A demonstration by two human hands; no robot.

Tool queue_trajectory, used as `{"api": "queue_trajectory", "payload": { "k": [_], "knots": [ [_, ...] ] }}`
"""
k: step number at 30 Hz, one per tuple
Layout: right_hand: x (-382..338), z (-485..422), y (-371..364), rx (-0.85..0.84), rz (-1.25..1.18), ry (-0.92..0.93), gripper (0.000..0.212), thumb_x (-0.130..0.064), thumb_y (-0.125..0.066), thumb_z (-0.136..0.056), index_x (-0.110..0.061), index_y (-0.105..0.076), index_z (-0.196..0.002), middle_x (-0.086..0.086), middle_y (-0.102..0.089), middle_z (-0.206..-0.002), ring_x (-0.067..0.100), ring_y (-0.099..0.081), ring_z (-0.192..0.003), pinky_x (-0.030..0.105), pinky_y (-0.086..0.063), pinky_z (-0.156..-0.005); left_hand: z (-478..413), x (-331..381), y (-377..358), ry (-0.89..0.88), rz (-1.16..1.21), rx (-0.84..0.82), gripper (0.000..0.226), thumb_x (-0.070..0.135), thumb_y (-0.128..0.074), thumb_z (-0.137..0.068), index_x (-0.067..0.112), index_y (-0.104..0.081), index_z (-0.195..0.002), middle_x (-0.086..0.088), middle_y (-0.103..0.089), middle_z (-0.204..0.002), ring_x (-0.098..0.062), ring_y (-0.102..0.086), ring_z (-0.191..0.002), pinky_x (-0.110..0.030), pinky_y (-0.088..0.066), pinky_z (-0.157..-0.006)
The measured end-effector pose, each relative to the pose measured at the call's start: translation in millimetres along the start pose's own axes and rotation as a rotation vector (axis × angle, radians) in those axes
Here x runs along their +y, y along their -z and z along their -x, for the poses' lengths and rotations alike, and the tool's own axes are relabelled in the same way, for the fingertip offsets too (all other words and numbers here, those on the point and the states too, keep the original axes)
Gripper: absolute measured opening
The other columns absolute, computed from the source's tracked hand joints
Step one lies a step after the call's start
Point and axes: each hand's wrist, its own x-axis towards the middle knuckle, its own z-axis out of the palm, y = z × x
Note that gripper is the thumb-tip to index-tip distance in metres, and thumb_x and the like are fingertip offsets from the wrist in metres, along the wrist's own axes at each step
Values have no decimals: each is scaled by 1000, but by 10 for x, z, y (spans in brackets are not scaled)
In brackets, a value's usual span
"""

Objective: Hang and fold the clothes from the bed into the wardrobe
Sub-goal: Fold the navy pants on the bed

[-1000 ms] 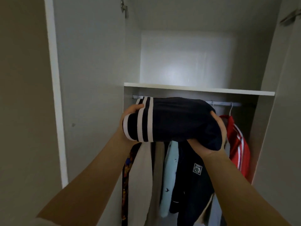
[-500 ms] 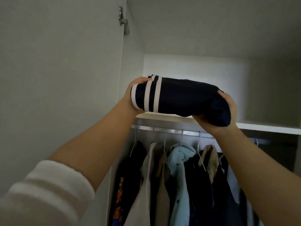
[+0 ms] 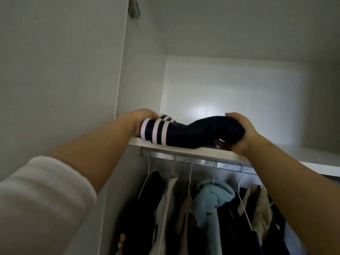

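Observation:
A folded navy garment with white stripes [image 3: 185,133] lies at the left end of the white wardrobe shelf [image 3: 202,153], its underside on the board. My left hand [image 3: 142,119] grips its striped left end. My right hand [image 3: 239,135] grips its dark right end, fingers curled over the top and thumb below. Both arms reach up from below the shelf.
Under the shelf a metal rail [image 3: 202,161] carries several hung clothes on wire hangers, among them a light blue hooded top [image 3: 211,201] and beige pieces [image 3: 259,208]. The open white door [image 3: 60,80] stands at the left. The shelf's right part [image 3: 303,153] is bare.
Both hands lifted the folded garment from in front of the rail up over the shelf edge and set it down on the shelf's left end. The view tilted upward.

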Motion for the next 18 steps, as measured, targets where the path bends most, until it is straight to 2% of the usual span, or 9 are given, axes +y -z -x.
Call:
{"api": "queue_trajectory", "payload": {
  "k": [2, 4, 7, 9, 12, 14, 15, 16, 18],
  "knots": [
    [-6, -117, 68, 25, 70, -44, 18, -22, -54, -89, -9, -56, -76, 9, -63, -59, 26, -58, -67, 34, -54, -41, -134, -87, 23, 26, -23, 33, 22, 19, -47, -96, 3, -58, -87, -7, -64, -48, -19, -62, -40, -25, -45, -33],
    [-16, -219, 109, 8, 116, -71, 17, -14, -50, -92, -6, -56, -78, 12, -60, -68, 27, -57, -67, 32, -54, -40, -213, -101, 5, 9, -39, 26, 20, 18, -45, -97, 4, -59, -97, -7, -65, -52, -17, -61, -38, -22, -44, -30],
    [-16, -383, 166, -45, 320, -51, 15, -6, -44, -95, -6, -58, -90, 13, -59, -81, 24, -56, -72, 29, -56, -52, -251, -98, -20, 9, -107, 14, 19, 17, -43, -97, 6, -58, -95, -8, -65, -65, -16, -62, -40, -21, -45, -32],
    [0, -448, 174, -46, 421, -40, 12, -6, -47, -94, -9, -58, -97, 12, -60, -86, 23, -57, -76, 30, -53, -62, -236, -88, -18, 29, -193, 23, 21, 18, -44, -98, 7, -58, -88, -8, -63, -71, -20, -63, -49, -23, -48, -39],
    [8, -458, 168, 34, 425, -66, 10, -7, -59, -87, -5, -56, -96, 13, -59, -82, 23, -58, -70, 27, -52, -51, -162, 4, 35, 33, -306, 82, 20, 14, -50, -94, 4, -57, -79, -12, -66, -78, -25, -61, -71, -33, -53, -59],
    [23, -435, 143, 76, 467, -30, 16, -8, -64, -84, -3, -55, -97, 14, -59, -81, 25, -58, -74, 29, -49, -58, -88, 125, 45, -46, -345, 141, 10, 11, -59, -89, 1, -61, -91, -14, -64, -102, -30, -62, -93, -40, -52, -81],
    [39, -421, 122, 91, 492, 13, 17, -7, -65, -83, -4, -54, -95, 13, -59, -81, 26, -59, -76, 29, -48, -60, -53, 174, 34, -107, -423, 182, 18, 12, -60, -87, 1, -62, -102, -14, -62, -112, -29, -60, -103, -40, -49, -88],
    [55, -407, 99, 103, 528, 61, 17, -7, -67, -82, -5, -54, -94, 12, -59, -81, 26, -59, -77, 29, -48, -63, -11, 220, -4, -184, -532, 224, 25, 12, -60, -88, 3, -62, -111, -13, -60, -118, -27, -57, -108, -36, -47, -91],
    [86, -407, 63, 133, 628, 127, 26, -11, -69, -82, -4, -55, -102, 13, -59, -91, 28, -60, -87, 30, -49, -72, 139, 265, -156, -385, -742, 262, 26, 8, -55, -90, 10, -65, -114, -6, -61, -122, -21, -55, -111, -24, -41, -88]
  ]
}}
